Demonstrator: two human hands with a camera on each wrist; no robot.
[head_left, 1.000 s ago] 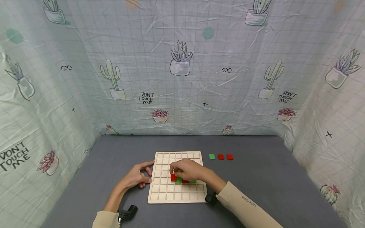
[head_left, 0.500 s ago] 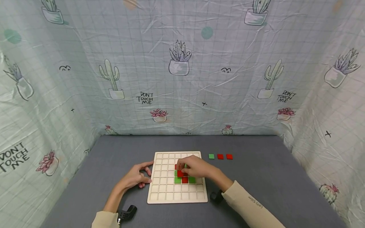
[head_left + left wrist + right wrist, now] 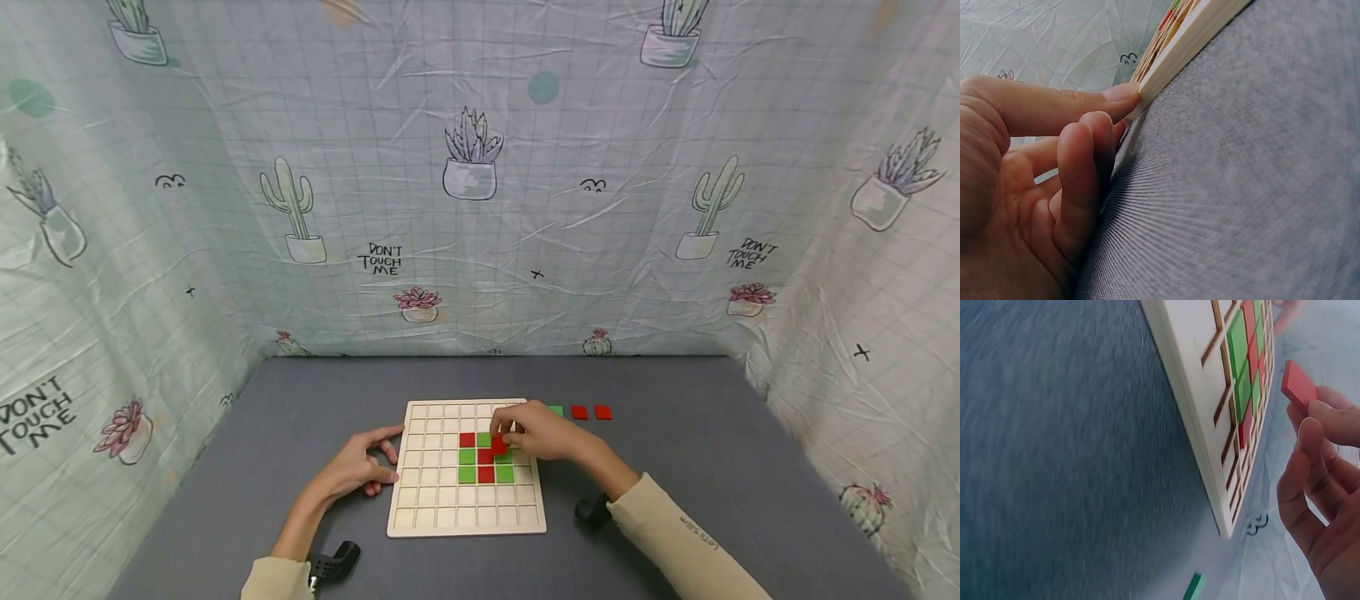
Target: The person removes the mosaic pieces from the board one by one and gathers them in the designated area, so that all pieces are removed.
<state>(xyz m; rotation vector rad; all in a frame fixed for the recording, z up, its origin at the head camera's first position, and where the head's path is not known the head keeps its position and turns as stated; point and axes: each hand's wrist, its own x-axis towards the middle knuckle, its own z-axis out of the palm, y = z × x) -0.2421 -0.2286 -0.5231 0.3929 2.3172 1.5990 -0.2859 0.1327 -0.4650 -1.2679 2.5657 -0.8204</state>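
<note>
A pale wooden grid board [image 3: 427, 515] lies on the grey table, with a three-by-three block of red and green square tiles set in its cells, such as a near green tile [image 3: 467, 474]. My right hand [image 3: 546, 432] pinches a red square tile [image 3: 1299, 387] between thumb and fingertips, raised and tilted over the block's far right corner. In the right wrist view that corner cell holds a red tile [image 3: 1245, 428]. My left hand [image 3: 351, 467] touches the board's left edge with thumb and outstretched index finger; its other fingers bend loosely.
To the right of the board lie a loose green tile [image 3: 556, 410], partly behind my right hand, and two red tiles, one of them outermost [image 3: 603, 412]. A printed cloth curtain [image 3: 480, 233] encloses the table [image 3: 315, 400] at the back and sides.
My right hand has carried the red tile rightward and away across the block, from its left side to its far right corner, uncovering the tiles beneath. My left hand stays on the board's edge.
</note>
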